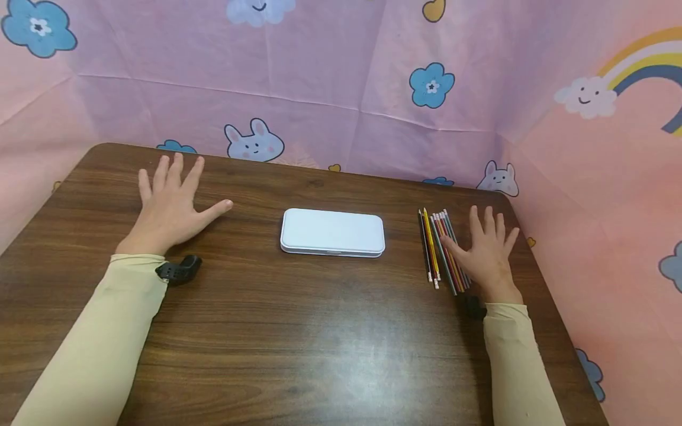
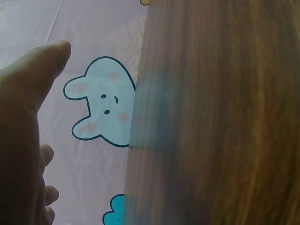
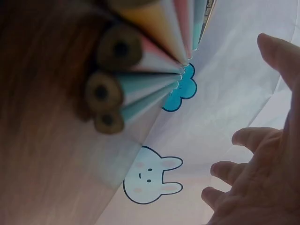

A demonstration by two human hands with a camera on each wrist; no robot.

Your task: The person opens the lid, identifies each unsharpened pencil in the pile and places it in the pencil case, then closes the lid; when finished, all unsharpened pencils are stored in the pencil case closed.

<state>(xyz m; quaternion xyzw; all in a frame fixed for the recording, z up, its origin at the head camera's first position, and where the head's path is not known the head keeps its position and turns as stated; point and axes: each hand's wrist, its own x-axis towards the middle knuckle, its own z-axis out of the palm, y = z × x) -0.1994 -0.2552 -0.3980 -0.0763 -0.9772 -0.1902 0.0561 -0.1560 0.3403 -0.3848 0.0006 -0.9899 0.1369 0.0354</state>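
My left hand (image 1: pixel 169 207) is spread over the left part of the table, its fingers straight and nothing in them. On the right, my right hand (image 1: pixel 486 254) has its fingers spread too, just beside a bundle of pencils (image 1: pixel 433 248); its thumb lies over or above some of them, and I cannot tell whether it touches. In the right wrist view the blunt ends of several pencils (image 3: pixel 110 91) show close up, apart from the fingers. Between the hands lies a white, shut pencil case (image 1: pixel 333 232), its long side facing me.
The brown wooden table (image 1: pixel 298 331) has rounded far corners. Behind it and to the right hangs a pink and lilac cloth (image 1: pixel 319 71) printed with flowers, rabbits and clouds. A black wrist strap (image 1: pixel 179 270) sits on the left sleeve.
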